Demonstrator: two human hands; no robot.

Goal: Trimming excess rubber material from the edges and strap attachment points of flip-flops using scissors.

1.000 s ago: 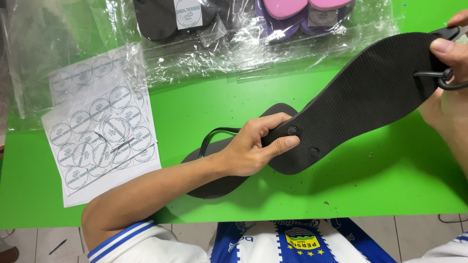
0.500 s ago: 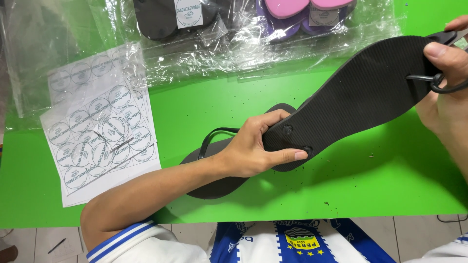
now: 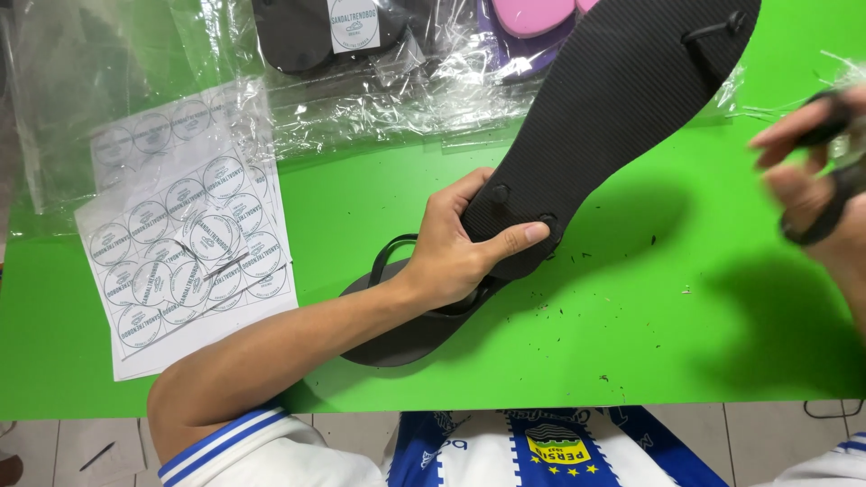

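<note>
Green table (image 3: 631, 343): left hand (image 3: 460, 248) grips heel of black textured rubber sandal sole (image 3: 613, 117), raised; right hand (image 3: 812, 189) blurred, seemingly pinching black strap (image 3: 825, 212).

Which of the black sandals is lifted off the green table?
The black sandal gripped at its heel by the left hand, sole side up; the other black sandal lies flat on the table beneath that hand.

Sheets of round white stickers (image 3: 185, 243) in clear wrap lie at nine o'clock on the green table; clear plastic packages (image 3: 406, 81) of sandals, one bearing a round white label (image 3: 354, 22), crowd twelve o'clock.
</note>
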